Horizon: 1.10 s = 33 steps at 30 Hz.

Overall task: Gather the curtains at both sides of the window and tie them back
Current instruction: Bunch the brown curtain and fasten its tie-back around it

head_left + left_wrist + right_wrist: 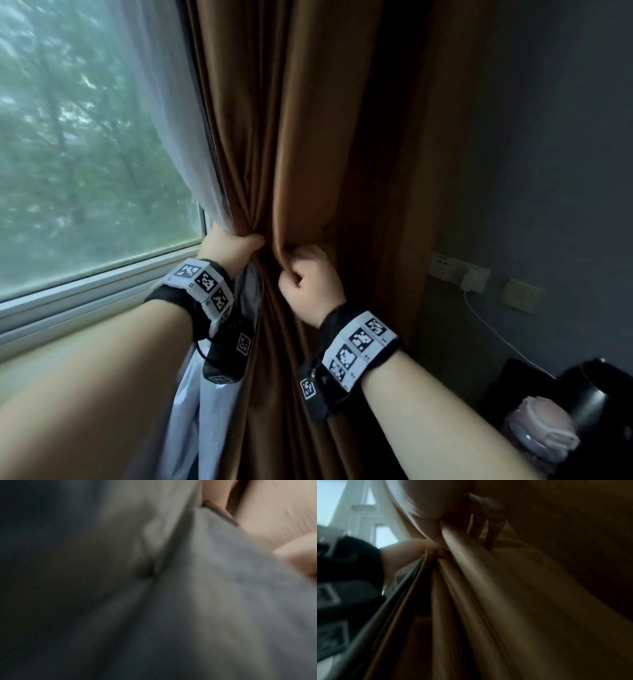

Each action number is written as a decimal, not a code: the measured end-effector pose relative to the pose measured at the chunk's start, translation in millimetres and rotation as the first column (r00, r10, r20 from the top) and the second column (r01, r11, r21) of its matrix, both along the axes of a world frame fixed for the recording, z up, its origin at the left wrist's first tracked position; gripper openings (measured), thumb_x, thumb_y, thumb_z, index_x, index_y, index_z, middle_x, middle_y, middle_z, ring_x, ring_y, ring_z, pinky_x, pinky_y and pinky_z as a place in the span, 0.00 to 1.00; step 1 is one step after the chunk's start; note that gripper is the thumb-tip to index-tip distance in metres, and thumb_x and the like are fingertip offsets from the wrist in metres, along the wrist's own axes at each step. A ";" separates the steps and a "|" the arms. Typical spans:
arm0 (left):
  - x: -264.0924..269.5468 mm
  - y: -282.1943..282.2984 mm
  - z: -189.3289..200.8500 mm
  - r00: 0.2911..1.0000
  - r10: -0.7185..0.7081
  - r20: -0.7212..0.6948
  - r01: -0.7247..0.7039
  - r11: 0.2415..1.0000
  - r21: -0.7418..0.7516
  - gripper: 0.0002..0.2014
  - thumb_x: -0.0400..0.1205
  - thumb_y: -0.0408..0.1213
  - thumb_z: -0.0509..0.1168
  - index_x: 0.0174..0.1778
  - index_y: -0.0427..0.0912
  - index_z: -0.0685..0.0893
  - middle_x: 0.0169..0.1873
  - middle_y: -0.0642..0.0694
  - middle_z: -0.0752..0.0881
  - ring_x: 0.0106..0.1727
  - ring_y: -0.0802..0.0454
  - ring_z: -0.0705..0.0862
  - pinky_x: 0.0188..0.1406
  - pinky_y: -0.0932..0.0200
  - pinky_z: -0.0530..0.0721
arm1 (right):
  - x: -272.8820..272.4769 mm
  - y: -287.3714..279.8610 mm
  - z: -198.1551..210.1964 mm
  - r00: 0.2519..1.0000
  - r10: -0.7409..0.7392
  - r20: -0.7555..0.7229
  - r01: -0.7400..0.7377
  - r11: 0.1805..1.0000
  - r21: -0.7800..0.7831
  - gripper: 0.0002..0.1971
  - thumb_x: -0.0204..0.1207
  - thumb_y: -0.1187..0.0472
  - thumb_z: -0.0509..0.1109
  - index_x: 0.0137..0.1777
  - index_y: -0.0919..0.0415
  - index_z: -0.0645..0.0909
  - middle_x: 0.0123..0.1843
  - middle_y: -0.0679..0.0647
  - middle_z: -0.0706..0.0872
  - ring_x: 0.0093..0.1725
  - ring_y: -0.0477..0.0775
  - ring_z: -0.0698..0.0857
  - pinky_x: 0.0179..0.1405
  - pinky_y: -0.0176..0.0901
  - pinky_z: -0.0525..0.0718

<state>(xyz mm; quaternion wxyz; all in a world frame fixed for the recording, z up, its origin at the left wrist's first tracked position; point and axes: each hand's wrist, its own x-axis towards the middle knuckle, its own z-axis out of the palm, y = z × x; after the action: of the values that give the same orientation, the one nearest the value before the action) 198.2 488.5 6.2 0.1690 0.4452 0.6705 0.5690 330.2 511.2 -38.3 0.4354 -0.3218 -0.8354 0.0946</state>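
Observation:
A brown curtain (308, 137) hangs at the window's right side, bunched into deep folds at waist height. A white sheer curtain (164, 113) hangs between it and the glass. My left hand (229, 245) grips the left edge of the bunch, taking in the sheer and the curtain's grey lining (214, 588). My right hand (310, 284) grips the brown folds (488, 601) just to the right, fingers curled into the cloth. The two hands sit close together. No tie-back band is in view.
The window (85, 154) and its white sill (96, 287) lie to the left. On the dark wall at right are sockets (445, 267) with a white cable (493, 329). A dark kettle (589, 387) and a pink-lidded bottle (541, 431) stand at lower right.

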 end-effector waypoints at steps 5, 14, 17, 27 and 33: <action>-2.1 -9.9 1.7 0.977 -0.134 0.167 0.126 0.990 0.058 0.31 0.63 0.45 0.72 0.64 0.39 0.81 0.51 0.44 0.85 0.50 0.50 0.85 0.55 0.58 0.80 | -11.5 0.4 -13.7 0.975 0.112 0.192 -0.091 0.989 -0.113 0.27 0.63 0.63 0.61 0.65 0.61 0.81 0.52 0.65 0.85 0.64 0.64 0.74 0.65 0.39 0.68; -2.8 -1.3 0.1 0.996 -0.031 0.085 0.032 0.999 -0.003 0.26 0.67 0.39 0.78 0.61 0.43 0.83 0.49 0.46 0.86 0.53 0.45 0.86 0.48 0.60 0.79 | -7.6 12.2 -8.0 0.919 0.286 0.272 -0.222 0.944 -0.243 0.29 0.65 0.57 0.65 0.69 0.61 0.78 0.68 0.62 0.80 0.71 0.60 0.70 0.73 0.37 0.61; -7.7 6.0 3.2 0.993 0.115 -0.032 -0.116 0.991 -0.062 0.25 0.72 0.35 0.72 0.65 0.38 0.79 0.57 0.37 0.84 0.58 0.39 0.83 0.49 0.58 0.74 | 17.3 32.1 -1.5 0.954 0.300 -0.005 -0.285 0.903 -0.320 0.25 0.62 0.61 0.63 0.60 0.64 0.85 0.53 0.53 0.81 0.59 0.50 0.77 0.64 0.26 0.67; -31.1 35.5 3.2 0.974 0.206 -0.098 -0.220 0.962 -0.160 0.27 0.73 0.37 0.70 0.68 0.38 0.75 0.60 0.34 0.82 0.58 0.35 0.82 0.49 0.54 0.76 | 124.5 135.3 19.5 0.565 -0.795 -0.220 0.600 0.579 -0.552 0.50 0.63 0.44 0.77 0.79 0.45 0.49 0.81 0.61 0.59 0.79 0.67 0.62 0.76 0.64 0.62; -36.2 43.9 1.8 0.974 0.215 -0.075 -0.224 0.962 -0.158 0.30 0.72 0.37 0.71 0.71 0.39 0.73 0.63 0.35 0.81 0.62 0.35 0.80 0.54 0.53 0.75 | 125.1 136.1 10.6 0.709 -0.644 -0.288 0.428 0.717 -0.550 0.23 0.81 0.45 0.58 0.62 0.64 0.77 0.50 0.56 0.82 0.53 0.61 0.82 0.48 0.44 0.75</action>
<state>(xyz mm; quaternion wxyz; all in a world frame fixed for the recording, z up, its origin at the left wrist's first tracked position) 162.0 532.4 8.1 0.1220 0.3686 0.7650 0.5138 455.3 647.3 -27.7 0.5429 -0.6151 -0.5273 0.2211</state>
